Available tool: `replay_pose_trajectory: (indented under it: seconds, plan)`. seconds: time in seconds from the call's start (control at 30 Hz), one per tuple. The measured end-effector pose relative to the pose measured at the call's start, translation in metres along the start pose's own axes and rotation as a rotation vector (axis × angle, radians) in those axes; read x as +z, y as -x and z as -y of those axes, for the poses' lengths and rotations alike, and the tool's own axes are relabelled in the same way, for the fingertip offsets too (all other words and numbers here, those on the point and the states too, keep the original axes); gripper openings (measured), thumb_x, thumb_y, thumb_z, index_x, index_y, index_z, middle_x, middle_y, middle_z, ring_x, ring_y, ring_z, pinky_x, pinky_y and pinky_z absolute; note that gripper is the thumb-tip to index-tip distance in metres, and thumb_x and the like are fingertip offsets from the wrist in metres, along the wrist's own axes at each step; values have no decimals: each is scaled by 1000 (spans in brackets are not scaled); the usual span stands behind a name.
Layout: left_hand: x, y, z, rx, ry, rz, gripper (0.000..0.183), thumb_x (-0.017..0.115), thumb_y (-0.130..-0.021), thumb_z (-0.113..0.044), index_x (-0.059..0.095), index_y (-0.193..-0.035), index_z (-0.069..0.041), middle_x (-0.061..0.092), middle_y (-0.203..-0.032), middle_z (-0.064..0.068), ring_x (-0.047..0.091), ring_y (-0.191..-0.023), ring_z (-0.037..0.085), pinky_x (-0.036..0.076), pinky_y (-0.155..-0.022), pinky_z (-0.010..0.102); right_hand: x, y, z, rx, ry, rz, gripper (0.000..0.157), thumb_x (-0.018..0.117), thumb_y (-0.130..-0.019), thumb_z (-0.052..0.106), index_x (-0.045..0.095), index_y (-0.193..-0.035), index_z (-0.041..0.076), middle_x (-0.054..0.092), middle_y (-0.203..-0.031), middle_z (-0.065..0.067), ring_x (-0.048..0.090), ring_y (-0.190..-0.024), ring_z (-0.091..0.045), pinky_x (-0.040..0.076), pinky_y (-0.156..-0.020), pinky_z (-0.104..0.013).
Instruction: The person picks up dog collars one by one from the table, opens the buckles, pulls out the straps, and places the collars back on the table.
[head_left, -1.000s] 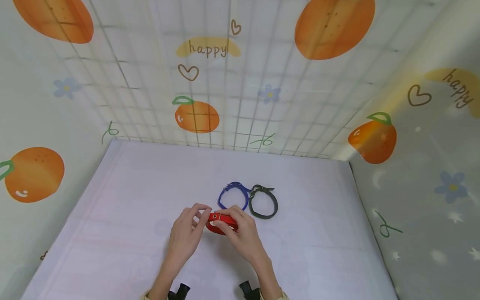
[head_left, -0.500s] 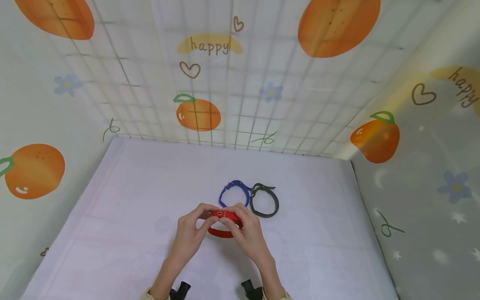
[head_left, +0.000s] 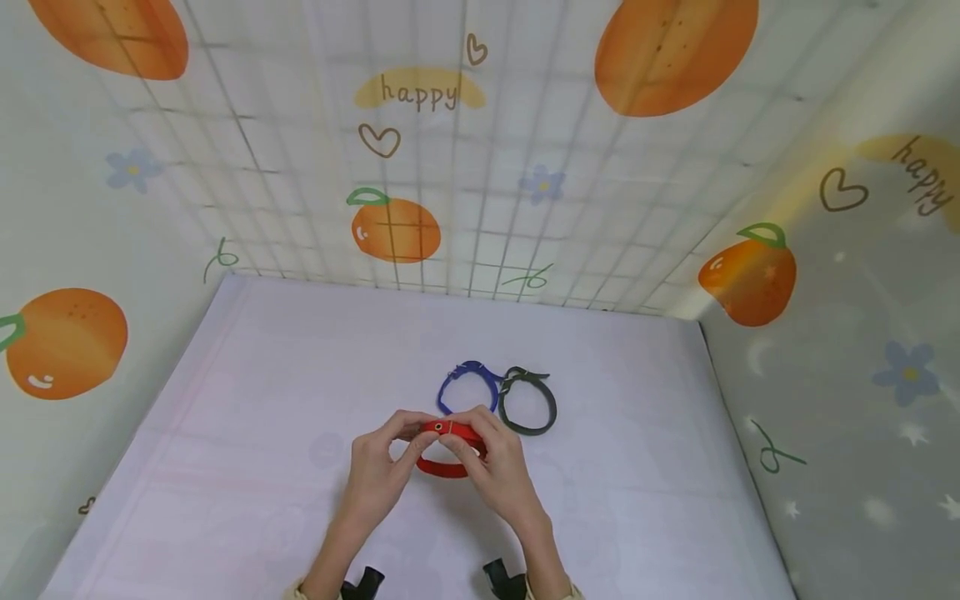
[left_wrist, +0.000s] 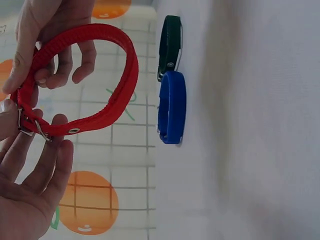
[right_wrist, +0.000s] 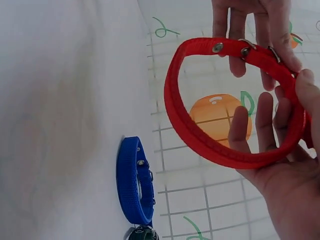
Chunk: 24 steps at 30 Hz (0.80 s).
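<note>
A red pet collar (head_left: 442, 469), bent into a loop, is held up between both hands in the head view. My left hand (head_left: 378, 471) pinches it by the metal buckle, which shows in the left wrist view with a silver eyelet beside it. My right hand (head_left: 491, 462) pinches the strap close to the buckle, thumb on the near side, with the fingertips of both hands almost meeting. The loop of the red collar (right_wrist: 175, 105) hangs round and unobstructed in the right wrist view. Part of the buckle is hidden behind the fingers.
Just beyond the hands, a blue collar (head_left: 444, 392) and a dark green collar (head_left: 555, 408) lie looped side by side on the white tabletop (head_left: 285, 367). Behind stands a curtain-like wall (head_left: 300, 208) printed with oranges.
Both hands have shifted slightly right with the red collar, and the left fingers have closed in on its buckle end. Its lower loop shows more openly now. The other collars stay put.
</note>
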<state>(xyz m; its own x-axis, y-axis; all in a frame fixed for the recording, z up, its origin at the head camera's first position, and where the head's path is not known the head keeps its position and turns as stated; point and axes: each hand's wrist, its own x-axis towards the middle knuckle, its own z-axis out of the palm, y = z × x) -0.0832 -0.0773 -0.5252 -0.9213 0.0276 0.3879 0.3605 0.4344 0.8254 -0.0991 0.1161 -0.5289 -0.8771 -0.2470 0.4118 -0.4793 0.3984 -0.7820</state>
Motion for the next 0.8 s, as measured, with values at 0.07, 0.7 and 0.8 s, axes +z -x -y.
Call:
replay_pose_trajectory:
  seconds: [0.07, 0.7, 0.8]
  plan:
    - [1, 0, 0, -5, 10, -11, 23, 82, -94, -23, 76, -117, -23, 84, -104, -7, 78, -88, 10, 64, -78, 26, -1, 0, 0, -6, 8, -6, 21, 81, -97, 19, 75, -117, 21, 71, -102, 3, 57, -78, -4, 54, -58, -19]
    - [4, 4, 2, -144, 202, 74, 28, 74, -103, -20, 67, -130, -21, 81, -118, 1, 81, -93, 14, 64, -92, 29, -11, -2, 5, 20, 33, -21, 24, 83, -95, 23, 80, -118, 19, 74, -102, 2, 65, -83, -5, 61, -67, -22]
    - [8, 3, 1, -90, 180, 104, 29, 74, -102, -19, 67, -130, -21, 80, -114, -1, 79, -89, 12, 64, -91, 30, -11, -1, 4, 15, 28, -12, 22, 82, -96, 22, 80, -117, 20, 73, -101, 3, 65, -83, -6, 62, -67, -21]
